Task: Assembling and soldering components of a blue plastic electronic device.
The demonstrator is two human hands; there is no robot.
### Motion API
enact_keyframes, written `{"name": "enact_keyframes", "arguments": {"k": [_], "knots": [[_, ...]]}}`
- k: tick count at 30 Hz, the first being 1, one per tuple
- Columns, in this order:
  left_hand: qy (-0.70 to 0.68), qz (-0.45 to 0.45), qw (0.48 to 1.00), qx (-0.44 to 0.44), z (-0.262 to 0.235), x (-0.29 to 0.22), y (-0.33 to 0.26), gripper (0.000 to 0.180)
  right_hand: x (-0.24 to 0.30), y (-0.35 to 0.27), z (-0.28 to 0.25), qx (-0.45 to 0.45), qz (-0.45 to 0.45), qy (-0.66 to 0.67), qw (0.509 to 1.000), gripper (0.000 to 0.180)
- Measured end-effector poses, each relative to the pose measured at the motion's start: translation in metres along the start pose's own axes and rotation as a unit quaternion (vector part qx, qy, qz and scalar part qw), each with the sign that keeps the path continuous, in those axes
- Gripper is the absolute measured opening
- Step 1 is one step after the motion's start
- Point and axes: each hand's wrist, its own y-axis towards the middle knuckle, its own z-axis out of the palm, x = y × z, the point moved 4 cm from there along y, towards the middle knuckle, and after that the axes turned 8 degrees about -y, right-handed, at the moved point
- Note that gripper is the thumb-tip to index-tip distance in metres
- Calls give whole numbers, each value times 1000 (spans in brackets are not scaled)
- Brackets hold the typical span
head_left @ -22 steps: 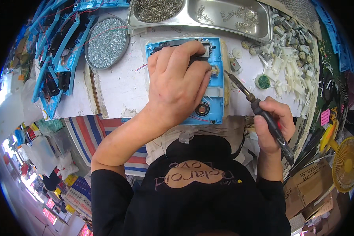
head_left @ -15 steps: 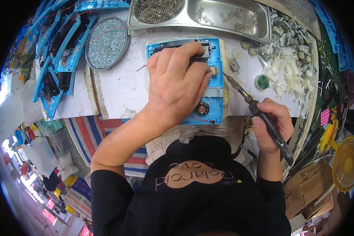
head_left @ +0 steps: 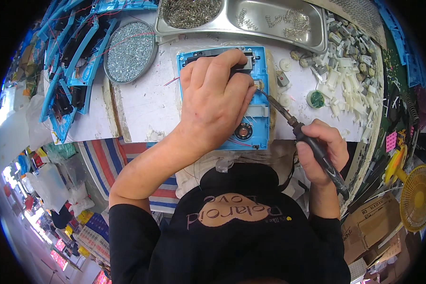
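A blue plastic casing with a black part along its far side and a small round speaker-like piece lies in front of me. My left hand rests over it, fingers bent and closed on it; whatever is under the palm is hidden. Held in my right hand is a soldering iron with a black handle and metal barrel. Its tip reaches over the casing's right side, close to a small metal component beside my left fingertips, though I cannot tell whether it touches.
Left of the casing stands a round tray of small metal pieces, near stacked blue casings with red wires. A steel tray holds springs. White plastic parts and small motors pile up at right, beside a round green-filled tin.
The soldering iron has moved left with my right hand, bringing its tip from the casing's right edge to the small component. My left hand and the casing have barely shifted.
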Motion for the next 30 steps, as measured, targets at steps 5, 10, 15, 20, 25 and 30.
{"name": "enact_keyframes", "arguments": {"k": [5,10,15,20,25,30], "knots": [[-1,1,1000,-2,0,0,0,20,-1,1,1,-3,1,-5,1000,28],[4,3,1000,-6,1,0,0,21,3,1,-2,-2,6,-9,1000,29],[3,4,1000,-4,0,0,0,21,3,0,-7,-11,16,-7,1000,29],[7,2,1000,-2,0,-1,1,21,3,0,-10,-16,11,-7,1000,30],[8,0,1000,-2,1,-1,1,22,1,0,-10,-23,0,-6,1000,30],[10,-8,1000,4,0,-2,1,21,0,2,-11,-23,-18,-10,1000,29]]}}
